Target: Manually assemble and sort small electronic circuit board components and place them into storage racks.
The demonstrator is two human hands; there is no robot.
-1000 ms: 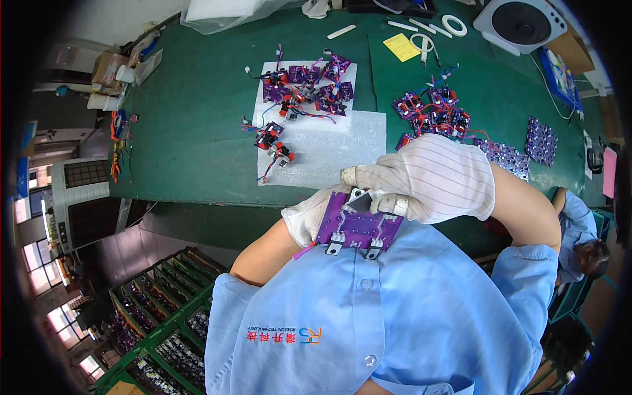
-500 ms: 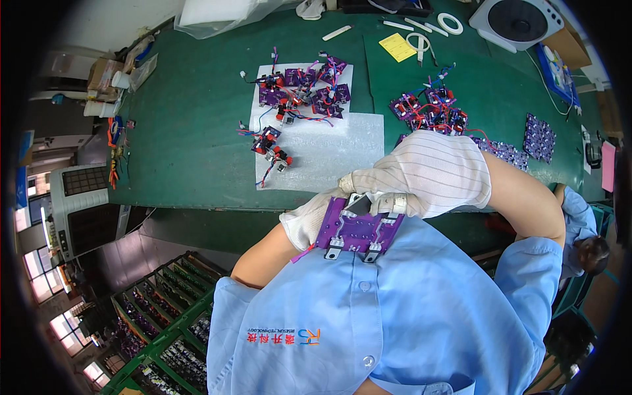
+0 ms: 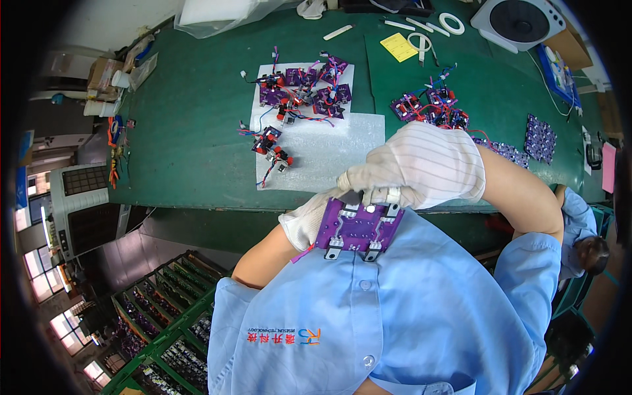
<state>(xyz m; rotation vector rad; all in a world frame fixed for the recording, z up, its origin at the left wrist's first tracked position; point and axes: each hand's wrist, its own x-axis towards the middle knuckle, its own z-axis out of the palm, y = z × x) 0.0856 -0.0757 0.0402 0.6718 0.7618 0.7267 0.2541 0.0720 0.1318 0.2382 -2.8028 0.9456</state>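
Observation:
Close to my chest, a purple circuit board (image 3: 359, 230) is held tilted, with two black metal-tabbed components projecting from its lower edge. My left hand (image 3: 306, 220), in a white glove, grips the board by its left side; most of its fingers are behind the board. A pink wire sticks out there. Over the board's top edge, my right hand (image 3: 421, 168), in a striped white glove, is closed with fingers bent down. A small dark grey piece (image 3: 352, 197) shows at its fingertips, mostly covered by them.
On the green table (image 3: 191, 145), wired purple boards (image 3: 303, 92) lie on white foam sheets (image 3: 322, 151). More wired boards (image 3: 434, 108) and bare panels (image 3: 540, 138) lie right. Behind are tape rolls (image 3: 451, 24), a yellow paper (image 3: 399, 47) and a fan (image 3: 520, 25). Green racks (image 3: 171, 329) stand lower left.
My right hand has shifted slightly up and left with its fingers. The dark grey piece is now more covered, and more of the board's upper part shows. My left hand stays put.

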